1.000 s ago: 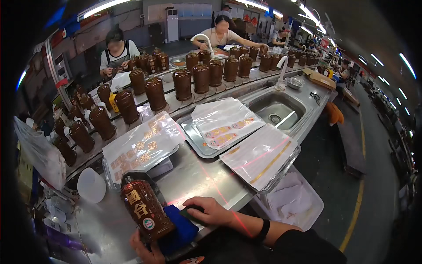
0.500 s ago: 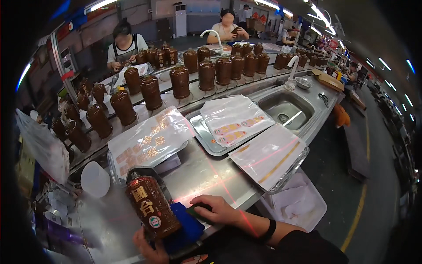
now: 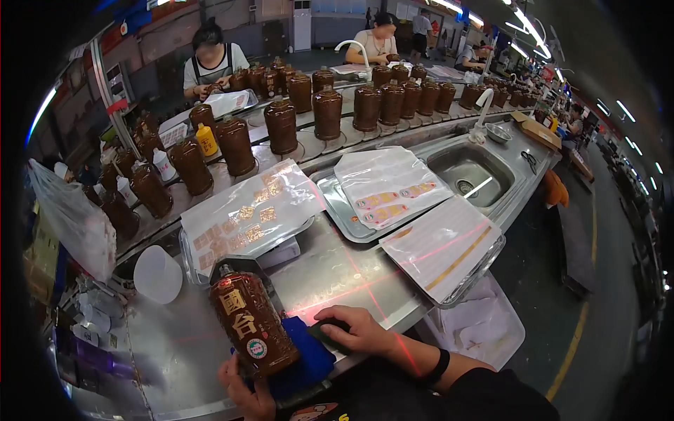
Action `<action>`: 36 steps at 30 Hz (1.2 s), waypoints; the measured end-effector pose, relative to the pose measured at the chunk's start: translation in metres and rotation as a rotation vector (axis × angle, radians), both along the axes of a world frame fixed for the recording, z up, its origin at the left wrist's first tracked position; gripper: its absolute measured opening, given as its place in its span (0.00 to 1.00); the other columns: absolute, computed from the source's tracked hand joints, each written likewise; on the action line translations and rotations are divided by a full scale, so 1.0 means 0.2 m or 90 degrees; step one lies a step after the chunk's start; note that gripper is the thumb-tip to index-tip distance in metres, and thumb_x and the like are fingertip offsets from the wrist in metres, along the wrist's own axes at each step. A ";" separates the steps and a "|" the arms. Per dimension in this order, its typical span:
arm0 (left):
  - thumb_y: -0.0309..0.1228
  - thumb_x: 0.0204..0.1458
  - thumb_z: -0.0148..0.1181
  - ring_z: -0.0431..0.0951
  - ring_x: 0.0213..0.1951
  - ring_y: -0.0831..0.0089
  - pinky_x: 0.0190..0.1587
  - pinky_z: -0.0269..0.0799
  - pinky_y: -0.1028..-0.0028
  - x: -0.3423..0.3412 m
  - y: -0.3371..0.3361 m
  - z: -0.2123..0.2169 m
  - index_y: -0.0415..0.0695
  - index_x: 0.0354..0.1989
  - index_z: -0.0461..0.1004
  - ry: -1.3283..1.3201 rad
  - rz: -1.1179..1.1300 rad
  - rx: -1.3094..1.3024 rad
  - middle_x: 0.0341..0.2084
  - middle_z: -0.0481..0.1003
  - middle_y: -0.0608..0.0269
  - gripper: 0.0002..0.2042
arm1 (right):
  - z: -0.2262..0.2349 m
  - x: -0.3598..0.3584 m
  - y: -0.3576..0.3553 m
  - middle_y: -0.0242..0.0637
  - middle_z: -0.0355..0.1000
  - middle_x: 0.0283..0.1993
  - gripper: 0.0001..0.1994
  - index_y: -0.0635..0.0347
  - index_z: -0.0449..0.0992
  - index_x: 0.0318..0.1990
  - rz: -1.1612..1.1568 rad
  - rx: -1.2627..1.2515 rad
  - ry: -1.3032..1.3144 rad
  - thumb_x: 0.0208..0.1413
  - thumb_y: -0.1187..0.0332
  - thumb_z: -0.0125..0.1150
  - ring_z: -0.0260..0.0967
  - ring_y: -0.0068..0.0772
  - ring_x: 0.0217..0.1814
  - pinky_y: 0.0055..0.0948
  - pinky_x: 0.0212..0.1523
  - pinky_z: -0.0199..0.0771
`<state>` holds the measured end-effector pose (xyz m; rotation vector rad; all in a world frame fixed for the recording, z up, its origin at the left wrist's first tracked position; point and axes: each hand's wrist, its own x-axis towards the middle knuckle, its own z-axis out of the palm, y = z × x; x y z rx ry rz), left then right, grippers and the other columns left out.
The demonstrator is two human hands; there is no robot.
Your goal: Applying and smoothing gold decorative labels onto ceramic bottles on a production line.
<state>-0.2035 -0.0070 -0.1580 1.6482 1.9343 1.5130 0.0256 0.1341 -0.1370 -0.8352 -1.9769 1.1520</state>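
Note:
A brown textured bottle (image 3: 254,319) with gold characters and a small round green-and-white label lies tilted in front of me, its neck pointing away. My left hand (image 3: 246,393) grips its base from the lower left. Under the bottle's right side is a crumpled blue cloth (image 3: 309,358). My right hand (image 3: 357,331), wearing a dark wristband, is closed over a dark green, rounded pad (image 3: 331,335) beside the cloth; most of the pad is covered by the fingers. A dark cradle (image 3: 270,288) shows behind the bottle's neck.
Trays hold sheets of gold stickers (image 3: 246,210), pink-and-gold labels (image 3: 393,186) and gold strips (image 3: 442,245). A white tub (image 3: 158,274) stands left, a sink (image 3: 470,172) right. Rows of brown bottles (image 3: 328,114) line the far side, where people work. Red light lines cross the metal table.
The whole view has shifted slightly, so the bench sits a little farther right. Both hands keep their places, the left at the bottle's base and the right on the pad.

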 end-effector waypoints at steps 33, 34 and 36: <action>0.34 0.53 0.59 0.69 0.47 0.51 0.51 0.65 0.61 -0.02 0.05 0.01 0.33 0.56 0.66 0.077 0.021 -0.004 0.43 0.72 0.44 0.24 | -0.02 0.00 0.03 0.41 0.75 0.42 0.13 0.64 0.74 0.47 -0.012 0.039 -0.036 0.56 0.71 0.59 0.73 0.28 0.45 0.27 0.47 0.71; 0.33 0.52 0.60 0.69 0.47 0.51 0.51 0.65 0.62 -0.02 0.04 0.00 0.33 0.56 0.66 0.093 0.026 0.016 0.43 0.72 0.45 0.24 | -0.01 0.00 0.02 0.40 0.75 0.42 0.12 0.65 0.74 0.47 -0.015 -0.028 -0.057 0.56 0.71 0.59 0.72 0.27 0.44 0.26 0.46 0.71; 0.30 0.49 0.62 0.69 0.47 0.51 0.51 0.65 0.62 -0.04 0.04 0.00 0.33 0.56 0.65 0.038 0.008 -0.014 0.43 0.72 0.46 0.26 | -0.01 -0.01 0.02 0.38 0.75 0.40 0.12 0.65 0.74 0.46 -0.030 -0.057 -0.065 0.56 0.73 0.59 0.71 0.24 0.42 0.25 0.45 0.70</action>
